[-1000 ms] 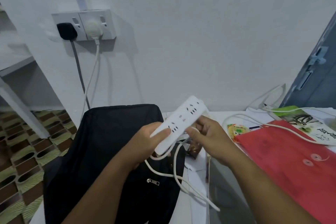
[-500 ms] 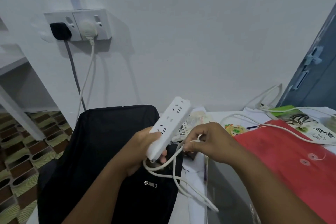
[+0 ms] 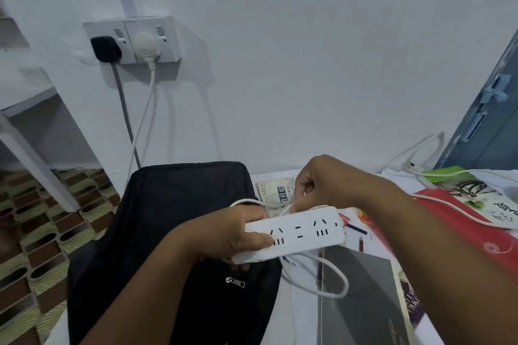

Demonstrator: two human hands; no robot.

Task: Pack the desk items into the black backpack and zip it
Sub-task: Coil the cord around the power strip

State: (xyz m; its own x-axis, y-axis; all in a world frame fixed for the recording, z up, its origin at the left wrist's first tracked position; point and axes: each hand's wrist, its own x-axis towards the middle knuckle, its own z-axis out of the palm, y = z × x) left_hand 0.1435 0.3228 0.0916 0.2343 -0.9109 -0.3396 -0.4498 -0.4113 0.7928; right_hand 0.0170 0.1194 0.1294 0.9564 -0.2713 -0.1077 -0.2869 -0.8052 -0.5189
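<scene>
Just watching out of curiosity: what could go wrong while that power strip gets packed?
The white cord hangs in a loose loop below the power strip; it might snag on the desk items. The left hand grips only one end, so the strip could tip. The black backpack looks closed.

One power strip [image 3: 297,235], one black backpack [image 3: 168,232], two wall plugs [image 3: 106,48] [image 3: 145,45], one red folder [image 3: 462,221], two hands [image 3: 232,232] [image 3: 325,185].

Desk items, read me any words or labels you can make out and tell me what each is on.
Packet behind the power strip: Chinese print, too blurred to read.
Green booklet: brush-style characters, not legible.
Dark book: spine lettering, too small to read.
Power strip: no text, only socket slots.
</scene>
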